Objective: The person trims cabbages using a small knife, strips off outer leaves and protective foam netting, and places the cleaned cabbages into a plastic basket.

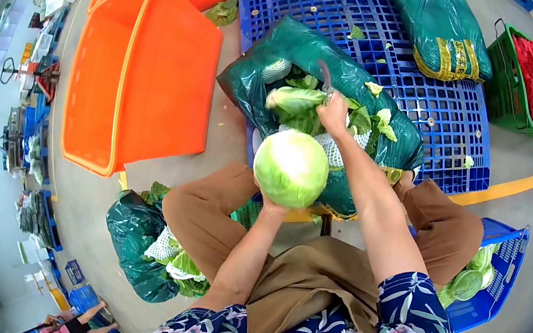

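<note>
A round pale green cabbage (pixel 291 168) rests on my left hand (pixel 272 204), which cups it from below. My right hand (pixel 333 114) is closed on a knife (pixel 325 75), its curved blade pointing up and away, with a loose cabbage leaf (pixel 294 100) beside the fingers. Beneath both hands lies an opened green plastic bag (pixel 256 103) holding leaves and cabbages in white foam netting (pixel 332 151). The cabbage hides part of the left fingers.
The bag lies on a blue pallet (pixel 444 118); another green bag (pixel 438 26) is behind. Orange bins (pixel 173 73) stand left. A green crate (pixel 516 88) holds red material. A blue basket (pixel 497 283) of cabbages is right, a green bag (pixel 134 243) lower left. Someone (pixel 77 331) is farther off.
</note>
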`<state>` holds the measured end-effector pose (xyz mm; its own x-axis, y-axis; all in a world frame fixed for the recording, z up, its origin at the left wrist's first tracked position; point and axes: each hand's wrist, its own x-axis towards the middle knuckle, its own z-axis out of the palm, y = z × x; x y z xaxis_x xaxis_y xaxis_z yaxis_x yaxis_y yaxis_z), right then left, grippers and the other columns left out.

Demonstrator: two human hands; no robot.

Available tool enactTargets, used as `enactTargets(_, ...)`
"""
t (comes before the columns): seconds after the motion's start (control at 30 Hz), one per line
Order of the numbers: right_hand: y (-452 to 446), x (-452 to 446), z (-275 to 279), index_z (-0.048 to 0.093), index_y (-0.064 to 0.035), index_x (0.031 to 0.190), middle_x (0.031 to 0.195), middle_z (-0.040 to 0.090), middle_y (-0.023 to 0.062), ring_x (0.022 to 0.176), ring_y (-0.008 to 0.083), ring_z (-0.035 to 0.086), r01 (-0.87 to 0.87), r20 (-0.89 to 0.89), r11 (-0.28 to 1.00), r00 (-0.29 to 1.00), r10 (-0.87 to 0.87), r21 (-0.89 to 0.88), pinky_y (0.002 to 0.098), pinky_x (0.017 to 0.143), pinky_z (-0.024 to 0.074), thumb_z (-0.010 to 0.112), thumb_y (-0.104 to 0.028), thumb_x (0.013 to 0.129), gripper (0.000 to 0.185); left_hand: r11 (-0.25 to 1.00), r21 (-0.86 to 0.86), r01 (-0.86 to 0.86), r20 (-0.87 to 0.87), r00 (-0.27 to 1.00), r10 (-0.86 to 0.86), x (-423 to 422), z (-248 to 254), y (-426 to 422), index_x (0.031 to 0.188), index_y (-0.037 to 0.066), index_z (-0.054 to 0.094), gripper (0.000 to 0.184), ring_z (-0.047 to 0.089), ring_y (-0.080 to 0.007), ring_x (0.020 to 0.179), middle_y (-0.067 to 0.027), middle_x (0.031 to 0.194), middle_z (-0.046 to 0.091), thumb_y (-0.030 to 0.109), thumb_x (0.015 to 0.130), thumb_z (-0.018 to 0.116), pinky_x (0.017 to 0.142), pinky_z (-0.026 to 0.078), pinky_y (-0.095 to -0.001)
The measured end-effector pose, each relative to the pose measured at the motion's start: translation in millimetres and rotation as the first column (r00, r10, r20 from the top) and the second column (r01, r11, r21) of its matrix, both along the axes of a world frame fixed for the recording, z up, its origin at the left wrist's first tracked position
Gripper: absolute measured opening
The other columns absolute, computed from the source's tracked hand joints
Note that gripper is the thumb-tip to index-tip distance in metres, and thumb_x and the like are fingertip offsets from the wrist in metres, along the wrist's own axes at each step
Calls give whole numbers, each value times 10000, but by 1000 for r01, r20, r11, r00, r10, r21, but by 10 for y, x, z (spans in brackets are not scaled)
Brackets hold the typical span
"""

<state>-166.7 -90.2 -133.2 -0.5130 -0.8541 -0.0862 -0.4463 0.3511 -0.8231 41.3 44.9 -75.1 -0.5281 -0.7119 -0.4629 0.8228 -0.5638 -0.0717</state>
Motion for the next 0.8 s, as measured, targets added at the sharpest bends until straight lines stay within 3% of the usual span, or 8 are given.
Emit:
enactTargets(0.1, 102, 80, -275, 560, 72, 870, 758, 607, 294, 776, 422, 634, -4, -28, 995, 1000, 7, 100, 470, 694, 494, 720, -177, 664, 361, 940, -270, 209, 331, 937, -114, -165, 153, 34, 1387, 127, 391, 813, 477, -332, 1224, -128, 1374, 462, 628, 775, 580, 996, 427, -510)
enactTargets(0.17, 167, -59, -108, 553, 72, 808, 720, 600, 264, 715, 393, 630, -163, 43, 980, 986, 159, 113, 457, 666, 495, 776, -274, 643, 443, 962, -123, 244, 206, 954, -216, -187, 562, -35, 1389, 105, 387, 852, 480, -309, 1229, -126, 1364, 473, 591, 743, 656, 1023, 410, -476)
enactTargets(0.27, 334, -285, 306, 547, 72, 771, 646, 561, 167, 570, 258, 564, -100, -35, 993, 994, 102, 58, 414, 571, 470, 800, -423, 666, 565, 833, -447, 325, 299, 932, -203, -19, 593, -148, 1389, 93, 383, 934, 486, -291, 1225, -126, 1354, 480, 497, 651, 790, 1025, 413, -448)
enactTargets(0.3, 653, -447, 1121, 560, 50, 837, 720, 601, 128, 623, 200, 582, -30, 253, 999, 967, 21, 32, 361, 585, 485, 768, -398, 710, 510, 774, -446, 450, 454, 859, -237, -54, 714, -291, 1390, 80, 376, 1024, 496, -277, 1216, -129, 1333, 495, 437, 563, 864, 1016, 427, -424)
enactTargets(0.4, 1270, -594, 1754, 587, -31, 872, 924, 624, 66, 833, 167, 604, -58, 884, 994, 454, 110, -94, 326, 738, 507, 709, -242, 782, 260, 659, -464, 592, 663, 725, -184, -281, 964, -432, 1451, 59, 220, 1113, 480, -281, 1221, -146, 1385, 405, 437, 608, 840, 928, 503, -412)
enactTargets(0.53, 1927, -944, 1793, 585, -79, 857, 946, 636, 68, 880, 147, 627, 179, 912, 932, 327, 246, -316, 300, 773, 531, 768, -204, 749, 246, 333, -503, 798, 781, 584, -221, -707, 1791, -351, 1489, 86, 59, 1160, 470, -299, 1214, -184, 1445, 318, 541, 685, 761, 640, 596, -357)
enactTargets(0.67, 2665, -1387, 1858, 602, -72, 1039, 1104, 635, 108, 1072, 229, 592, 463, 932, 825, 5, 363, -323, 414, 910, 512, 841, -345, 662, 523, 175, -618, 766, 726, 642, -246, -1222, 2379, -92, 1497, 123, 57, 1212, 430, -344, 1231, -252, 1429, 318, 625, 639, 750, 671, 575, -322)
enactTargets(0.8, 3560, -1734, 2137, 522, -93, 1281, 1252, 574, 114, 1120, 287, 564, 668, 866, 591, 173, 468, -453, 452, 988, 451, 806, -444, 658, 769, 82, -794, 602, 489, 714, -502, -1780, 2650, 273, 1492, 150, 113, 1025, 480, -334, 1193, -233, 1393, 375, 483, 748, 735, 701, 586, -388)
